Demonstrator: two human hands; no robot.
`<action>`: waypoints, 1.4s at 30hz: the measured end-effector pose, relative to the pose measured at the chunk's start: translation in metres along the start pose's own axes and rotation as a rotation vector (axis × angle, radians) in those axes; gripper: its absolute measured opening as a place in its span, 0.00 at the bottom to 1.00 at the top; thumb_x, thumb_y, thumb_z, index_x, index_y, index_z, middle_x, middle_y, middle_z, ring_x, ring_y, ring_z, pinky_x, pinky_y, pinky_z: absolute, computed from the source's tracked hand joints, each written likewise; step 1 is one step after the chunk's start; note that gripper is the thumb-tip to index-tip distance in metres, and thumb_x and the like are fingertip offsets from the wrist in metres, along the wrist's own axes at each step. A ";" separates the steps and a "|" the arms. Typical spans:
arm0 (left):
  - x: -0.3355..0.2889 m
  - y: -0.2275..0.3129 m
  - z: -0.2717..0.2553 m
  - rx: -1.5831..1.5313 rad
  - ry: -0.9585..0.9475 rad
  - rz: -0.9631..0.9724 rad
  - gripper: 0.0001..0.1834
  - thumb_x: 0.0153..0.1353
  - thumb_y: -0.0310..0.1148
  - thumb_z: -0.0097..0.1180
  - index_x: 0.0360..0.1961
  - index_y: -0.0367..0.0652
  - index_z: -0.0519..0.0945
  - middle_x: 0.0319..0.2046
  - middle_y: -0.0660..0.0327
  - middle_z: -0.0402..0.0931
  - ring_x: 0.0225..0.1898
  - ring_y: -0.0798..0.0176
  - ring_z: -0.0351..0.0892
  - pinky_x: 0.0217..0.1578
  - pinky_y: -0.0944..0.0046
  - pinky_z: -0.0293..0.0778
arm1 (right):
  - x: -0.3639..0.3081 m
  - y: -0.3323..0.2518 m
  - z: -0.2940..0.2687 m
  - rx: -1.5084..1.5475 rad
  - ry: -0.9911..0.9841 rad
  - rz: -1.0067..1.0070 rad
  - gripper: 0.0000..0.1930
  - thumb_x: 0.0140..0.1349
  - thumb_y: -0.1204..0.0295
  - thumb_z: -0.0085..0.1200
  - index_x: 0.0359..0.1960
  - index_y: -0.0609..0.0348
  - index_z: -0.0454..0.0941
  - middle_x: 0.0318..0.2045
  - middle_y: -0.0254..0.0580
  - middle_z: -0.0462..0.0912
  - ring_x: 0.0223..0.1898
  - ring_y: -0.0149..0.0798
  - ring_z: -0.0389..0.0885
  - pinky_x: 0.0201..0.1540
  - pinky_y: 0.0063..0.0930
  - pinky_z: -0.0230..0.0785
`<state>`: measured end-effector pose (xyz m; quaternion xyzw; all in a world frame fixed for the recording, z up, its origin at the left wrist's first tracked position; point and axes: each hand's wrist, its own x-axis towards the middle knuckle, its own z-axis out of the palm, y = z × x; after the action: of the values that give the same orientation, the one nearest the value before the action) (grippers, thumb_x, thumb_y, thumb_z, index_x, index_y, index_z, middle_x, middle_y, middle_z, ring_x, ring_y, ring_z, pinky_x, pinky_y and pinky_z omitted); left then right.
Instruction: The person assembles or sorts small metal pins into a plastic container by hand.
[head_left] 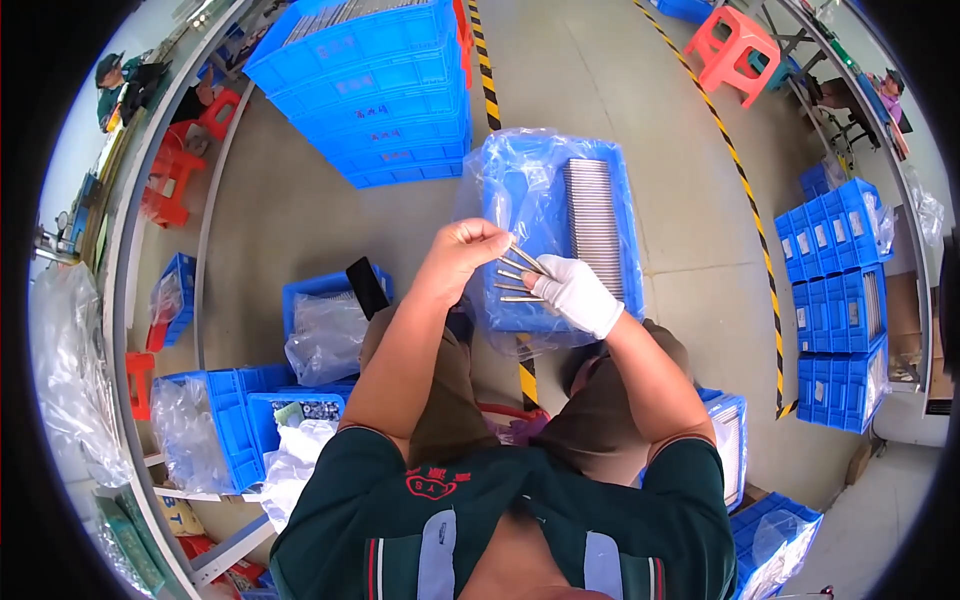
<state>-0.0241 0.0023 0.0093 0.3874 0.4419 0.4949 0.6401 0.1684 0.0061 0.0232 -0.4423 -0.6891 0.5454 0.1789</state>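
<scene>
My right hand [578, 298], in a white glove, is closed round several thin metal rods [515, 288] that fan out toward the left. Bare, my left hand [466, 252] pinches the free end of the uppermost rod between thumb and fingers. Both hands are over a blue plastic crate [632, 235] lined with a clear plastic bag [528, 170]. Inside it, along the right side, a long row of similar metal rods [594, 205] lies side by side. My hands hide part of the crate's near half.
A tall stack of blue crates [375, 110] stands far left, more crates [830, 300] at the right. Near my left leg are a bagged crate [328, 330] and a black phone-like slab [367, 287]. Red stools [735, 50], striped floor tape [740, 150] and a metal frame [130, 210] surround me.
</scene>
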 end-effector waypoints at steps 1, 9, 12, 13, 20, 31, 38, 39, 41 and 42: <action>-0.001 0.001 -0.001 0.005 -0.013 0.001 0.07 0.52 0.29 0.56 0.30 0.36 0.77 0.28 0.62 0.76 0.30 0.71 0.71 0.35 0.71 0.66 | 0.000 -0.001 0.000 0.089 -0.032 0.047 0.13 0.58 0.64 0.49 0.25 0.63 0.71 0.14 0.34 0.67 0.17 0.27 0.63 0.21 0.25 0.58; 0.004 -0.005 -0.004 -0.076 -0.097 -0.093 0.07 0.51 0.28 0.56 0.31 0.36 0.78 0.30 0.61 0.76 0.31 0.71 0.72 0.35 0.71 0.66 | -0.001 -0.001 0.002 0.253 -0.051 0.096 0.12 0.59 0.65 0.48 0.26 0.61 0.71 0.14 0.29 0.66 0.15 0.23 0.60 0.17 0.20 0.53; 0.007 -0.005 -0.003 -0.022 0.002 0.018 0.07 0.53 0.30 0.55 0.31 0.38 0.77 0.28 0.63 0.75 0.30 0.72 0.71 0.34 0.72 0.66 | 0.002 -0.003 -0.002 0.450 -0.131 0.131 0.12 0.59 0.64 0.49 0.30 0.61 0.70 0.14 0.28 0.64 0.15 0.22 0.58 0.16 0.18 0.50; 0.008 -0.003 -0.003 -0.124 0.126 0.051 0.08 0.54 0.32 0.55 0.31 0.38 0.77 0.28 0.64 0.75 0.29 0.72 0.71 0.33 0.73 0.66 | 0.002 -0.003 -0.005 0.667 -0.156 0.165 0.12 0.59 0.63 0.49 0.31 0.61 0.70 0.14 0.28 0.63 0.14 0.22 0.57 0.16 0.17 0.49; 0.023 -0.047 0.021 -0.648 0.254 -0.096 0.10 0.58 0.38 0.50 0.30 0.43 0.72 0.28 0.63 0.72 0.30 0.67 0.70 0.32 0.68 0.66 | 0.018 0.004 0.006 1.280 -0.304 0.001 0.11 0.59 0.63 0.47 0.35 0.58 0.68 0.18 0.31 0.65 0.18 0.27 0.60 0.21 0.22 0.54; 0.032 -0.053 0.060 -1.156 0.154 -0.146 0.12 0.61 0.34 0.40 0.37 0.37 0.72 0.35 0.57 0.74 0.38 0.60 0.73 0.43 0.63 0.69 | 0.031 -0.034 0.030 0.722 0.456 -0.349 0.06 0.59 0.72 0.48 0.35 0.57 0.66 0.26 0.33 0.71 0.27 0.24 0.68 0.30 0.17 0.62; 0.028 -0.056 0.071 -0.957 0.287 -0.333 0.10 0.60 0.36 0.42 0.32 0.42 0.72 0.27 0.57 0.73 0.27 0.62 0.74 0.28 0.65 0.70 | 0.052 -0.005 0.024 0.821 0.554 -0.324 0.14 0.63 0.63 0.41 0.21 0.56 0.68 0.16 0.31 0.68 0.19 0.24 0.63 0.23 0.19 0.57; 0.029 -0.064 0.069 -0.882 0.251 -0.362 0.09 0.59 0.36 0.43 0.31 0.43 0.72 0.25 0.58 0.73 0.25 0.63 0.74 0.25 0.66 0.70 | 0.052 -0.002 0.025 0.823 0.555 -0.318 0.14 0.63 0.63 0.41 0.21 0.56 0.68 0.16 0.31 0.68 0.19 0.24 0.63 0.23 0.19 0.57; 0.030 -0.087 0.031 -0.916 -0.072 -0.340 0.08 0.58 0.37 0.45 0.32 0.44 0.72 0.23 0.59 0.74 0.22 0.64 0.73 0.22 0.67 0.69 | 0.051 0.002 0.025 0.591 0.615 -0.294 0.16 0.63 0.61 0.40 0.21 0.58 0.69 0.17 0.32 0.69 0.18 0.24 0.64 0.24 0.20 0.58; 0.030 -0.093 0.018 -0.933 -0.402 -0.309 0.08 0.58 0.37 0.46 0.32 0.46 0.73 0.21 0.60 0.74 0.20 0.65 0.72 0.20 0.67 0.67 | 0.047 0.001 0.025 0.592 0.609 -0.290 0.16 0.63 0.61 0.40 0.21 0.58 0.69 0.17 0.32 0.69 0.18 0.24 0.64 0.24 0.20 0.58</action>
<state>0.0234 0.0108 -0.0771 0.0790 0.0955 0.4548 0.8819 0.1251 0.0298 0.0026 -0.4113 -0.4741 0.5332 0.5672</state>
